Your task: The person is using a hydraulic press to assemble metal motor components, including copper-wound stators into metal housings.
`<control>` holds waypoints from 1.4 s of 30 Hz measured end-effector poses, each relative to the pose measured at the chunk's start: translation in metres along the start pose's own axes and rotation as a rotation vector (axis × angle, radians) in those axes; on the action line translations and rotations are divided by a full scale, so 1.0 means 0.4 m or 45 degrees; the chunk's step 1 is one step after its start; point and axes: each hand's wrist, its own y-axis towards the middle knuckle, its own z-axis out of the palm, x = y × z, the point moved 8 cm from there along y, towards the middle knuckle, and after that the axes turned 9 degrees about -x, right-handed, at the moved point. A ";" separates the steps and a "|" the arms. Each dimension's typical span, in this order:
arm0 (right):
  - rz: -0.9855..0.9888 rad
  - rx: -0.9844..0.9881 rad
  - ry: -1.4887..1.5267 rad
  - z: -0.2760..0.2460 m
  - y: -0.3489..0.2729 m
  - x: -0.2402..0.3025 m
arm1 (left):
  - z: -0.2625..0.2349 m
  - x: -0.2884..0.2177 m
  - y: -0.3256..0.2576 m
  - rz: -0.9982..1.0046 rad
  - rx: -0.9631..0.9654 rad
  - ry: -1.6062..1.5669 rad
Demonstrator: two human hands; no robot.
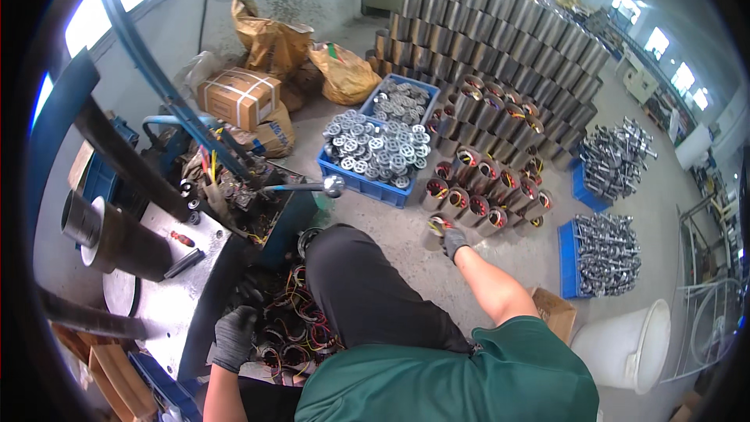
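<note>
My right hand [455,244], in a grey glove, reaches forward to a metal cylinder [432,239] with coloured wires in its top. Its fingers are closed on the cylinder's rim; the cylinder is at floor level, in front of several similar wired cylinders [478,207] standing in rows. On the other side, my left hand [235,339], also gloved in grey, is held with curled fingers beside the metal press table [205,270]. Nothing shows in it. Between that hand and my leg lie several wound parts [293,320] with red, yellow and black wires.
Blue crates of round metal castings [375,148] stand ahead, and tall stacks of bare steel tubes [500,23] rise behind. Crates of metal shafts [605,254] are at the right, near a white bucket [625,346]. A ball-ended lever [333,186] juts out from the press.
</note>
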 end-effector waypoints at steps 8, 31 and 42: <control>0.401 -0.578 0.713 -0.388 0.295 -0.395 | 0.111 0.053 -0.018 -0.132 0.310 0.111; 0.299 -0.525 1.024 -0.579 0.551 -0.247 | 0.195 0.184 -0.081 -0.280 0.565 0.180; 0.324 0.072 -0.099 -0.181 0.400 -0.378 | 0.084 0.056 -0.030 -0.163 0.396 0.255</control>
